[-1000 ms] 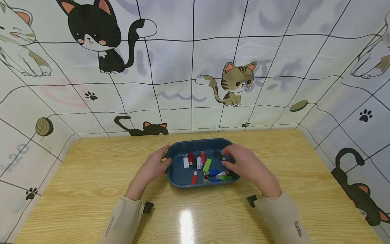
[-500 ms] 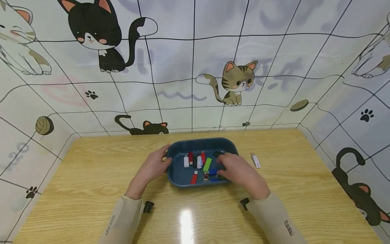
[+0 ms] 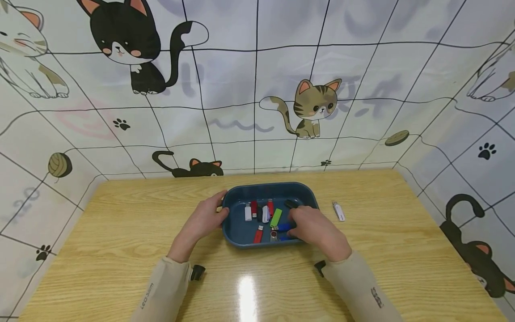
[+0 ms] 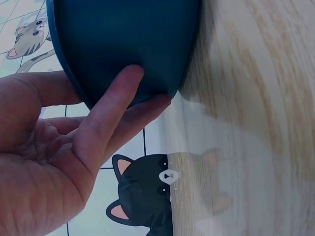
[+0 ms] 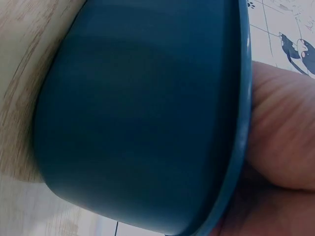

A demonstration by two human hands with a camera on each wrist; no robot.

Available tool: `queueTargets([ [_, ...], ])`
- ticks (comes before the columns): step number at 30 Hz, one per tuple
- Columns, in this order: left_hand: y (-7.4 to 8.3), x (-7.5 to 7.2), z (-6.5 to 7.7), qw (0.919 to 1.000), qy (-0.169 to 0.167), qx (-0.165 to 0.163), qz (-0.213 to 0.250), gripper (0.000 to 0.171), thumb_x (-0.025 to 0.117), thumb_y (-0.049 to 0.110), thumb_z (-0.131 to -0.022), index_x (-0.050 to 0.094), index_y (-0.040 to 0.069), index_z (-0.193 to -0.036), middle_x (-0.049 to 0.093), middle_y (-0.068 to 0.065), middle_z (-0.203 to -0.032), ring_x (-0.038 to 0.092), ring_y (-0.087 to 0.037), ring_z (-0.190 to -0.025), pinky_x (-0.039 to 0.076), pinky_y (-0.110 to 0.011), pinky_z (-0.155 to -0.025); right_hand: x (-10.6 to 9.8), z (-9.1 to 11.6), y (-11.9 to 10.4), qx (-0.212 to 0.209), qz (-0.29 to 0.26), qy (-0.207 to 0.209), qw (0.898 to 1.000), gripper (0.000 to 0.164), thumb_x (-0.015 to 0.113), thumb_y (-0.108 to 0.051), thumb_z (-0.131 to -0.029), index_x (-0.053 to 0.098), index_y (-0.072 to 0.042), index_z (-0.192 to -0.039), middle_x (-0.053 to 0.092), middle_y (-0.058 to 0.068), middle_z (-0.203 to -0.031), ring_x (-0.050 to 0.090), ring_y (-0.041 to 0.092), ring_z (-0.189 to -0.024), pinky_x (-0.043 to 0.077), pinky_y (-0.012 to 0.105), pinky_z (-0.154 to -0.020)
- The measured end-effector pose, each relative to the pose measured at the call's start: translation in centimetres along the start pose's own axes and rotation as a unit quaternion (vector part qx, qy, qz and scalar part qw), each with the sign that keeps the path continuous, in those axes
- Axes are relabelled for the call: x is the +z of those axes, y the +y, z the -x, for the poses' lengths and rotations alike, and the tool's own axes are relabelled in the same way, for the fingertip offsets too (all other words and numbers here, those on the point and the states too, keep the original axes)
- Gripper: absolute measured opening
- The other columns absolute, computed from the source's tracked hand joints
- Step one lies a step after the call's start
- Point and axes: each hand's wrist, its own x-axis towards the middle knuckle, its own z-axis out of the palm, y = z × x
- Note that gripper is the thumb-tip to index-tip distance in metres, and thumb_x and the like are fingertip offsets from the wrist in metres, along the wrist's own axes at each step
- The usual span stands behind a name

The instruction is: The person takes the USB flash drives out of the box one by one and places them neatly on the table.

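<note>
A dark blue tray (image 3: 238, 230) with several USB flash drives in it sits on the table. My left hand (image 3: 204, 219) holds its left end; in the left wrist view, fingertips press the tray's outer wall (image 4: 123, 34). Reaching over the right rim, my right hand (image 3: 318, 228) has its fingertips down among the drives, beside a blue flash drive (image 3: 284, 227). I cannot tell whether it pinches one. Near its knuckles lies a black flash drive (image 3: 291, 204). A green one (image 3: 276, 218), a white one (image 3: 247, 212) and a red one (image 3: 258, 235) lie farther left.
A white flash drive (image 3: 339, 211) lies on the wooden table (image 3: 161, 201), right of the tray. Behind the table hangs a white sheet (image 3: 229, 98) with cat drawings and a black grid. In the right wrist view, the tray's outer wall (image 5: 133, 108) hides my fingertips.
My right hand has shifted left and lower within the tray, letting go of the black drive and covering the drives at the right end. The white drive on the table has come into view.
</note>
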Motion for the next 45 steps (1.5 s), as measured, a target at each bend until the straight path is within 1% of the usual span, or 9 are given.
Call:
queueTargets([
  [7,0.26,0.01,0.03,1.0000,0.000,-0.005,-0.008,0.060,0.056,0.003,-0.101,0.035,-0.007,-0.157,0.057,-0.034,-0.139,0.076,-0.024,-0.078,0.063,-0.034,-0.068,0.14,-0.08,0.10,-0.001,-0.006,-0.009,1.000,0.014,0.082,-0.019,-0.090,0.072,-0.008,-0.090,0.059,-0.002,-0.078,0.053,0.018,-0.073,0.047,0.032,-0.065],
  [14,0.33,0.20,0.11,0.9999,0.001,-0.001,-0.015,0.060,0.057,0.004,-0.101,0.035,-0.007,-0.157,0.056,-0.035,-0.141,0.077,-0.029,-0.086,0.063,-0.035,-0.069,0.35,-0.28,0.24,-0.010,-0.004,0.008,1.000,0.012,0.078,-0.017,-0.093,0.073,-0.010,-0.085,0.059,-0.002,-0.074,0.053,0.017,-0.068,0.046,0.031,-0.062],
  [18,0.24,0.19,0.10,0.9999,0.004,0.000,-0.016,0.060,0.057,0.005,-0.101,0.036,-0.007,-0.156,0.056,-0.034,-0.140,0.077,-0.029,-0.085,0.063,-0.035,-0.069,0.41,-0.38,0.21,-0.013,0.001,0.018,1.000,0.012,0.077,-0.016,-0.094,0.072,-0.009,-0.085,0.058,-0.001,-0.074,0.052,0.017,-0.068,0.046,0.031,-0.062],
  [23,0.10,0.17,0.00,0.9999,0.004,-0.004,-0.013,0.061,0.058,0.005,-0.101,0.036,-0.007,-0.157,0.056,-0.034,-0.140,0.077,-0.029,-0.086,0.063,-0.035,-0.068,0.36,-0.28,0.16,-0.010,0.002,0.016,1.000,0.017,0.079,-0.019,-0.092,0.069,-0.009,-0.085,0.057,-0.001,-0.074,0.052,0.017,-0.068,0.045,0.031,-0.061],
  [30,0.13,0.31,-0.13,0.9999,0.004,-0.006,-0.013,0.060,0.059,0.006,-0.101,0.037,-0.006,-0.156,0.058,-0.034,-0.139,0.076,-0.025,-0.083,0.063,-0.033,-0.067,0.28,-0.11,0.19,0.000,0.000,-0.004,1.000,0.019,0.083,-0.017,-0.089,0.067,-0.007,-0.089,0.058,0.000,-0.076,0.053,0.018,-0.070,0.047,0.032,-0.063],
  [34,0.36,0.25,-0.12,0.9998,0.004,-0.006,-0.016,0.060,0.059,0.005,-0.101,0.038,-0.006,-0.156,0.059,-0.033,-0.138,0.075,-0.021,-0.076,0.062,-0.033,-0.068,-0.03,-0.03,0.25,0.005,-0.005,-0.015,1.000,0.016,0.080,-0.013,-0.090,0.066,-0.006,-0.093,0.058,0.002,-0.080,0.053,0.019,-0.073,0.048,0.033,-0.065],
  [36,0.42,0.25,-0.12,0.9998,0.005,-0.006,-0.016,0.060,0.059,0.005,-0.100,0.038,-0.006,-0.156,0.059,-0.033,-0.137,0.075,-0.021,-0.077,0.062,-0.034,-0.068,-0.15,0.02,0.29,0.003,-0.008,-0.016,1.000,0.014,0.079,-0.012,-0.091,0.066,-0.006,-0.093,0.058,0.002,-0.080,0.053,0.019,-0.073,0.048,0.033,-0.064],
  [40,0.44,0.36,-0.13,0.9999,0.008,-0.003,-0.014,0.060,0.060,0.005,-0.100,0.040,-0.006,-0.155,0.060,-0.033,-0.136,0.075,-0.023,-0.081,0.062,-0.034,-0.070,-0.18,0.11,0.36,-0.002,-0.018,-0.012,1.000,0.013,0.078,-0.012,-0.092,0.066,-0.007,-0.093,0.058,0.001,-0.079,0.053,0.018,-0.071,0.047,0.033,-0.063],
  [45,0.32,0.58,-0.04,0.9999,0.007,-0.007,-0.011,0.060,0.061,0.004,-0.100,0.040,-0.006,-0.155,0.061,-0.032,-0.136,0.075,-0.023,-0.082,0.062,-0.033,-0.069,-0.30,0.34,0.42,-0.023,-0.028,0.010,0.999,0.012,0.077,-0.011,-0.092,0.067,-0.007,-0.096,0.059,0.000,-0.081,0.052,0.017,-0.072,0.048,0.032,-0.065],
])
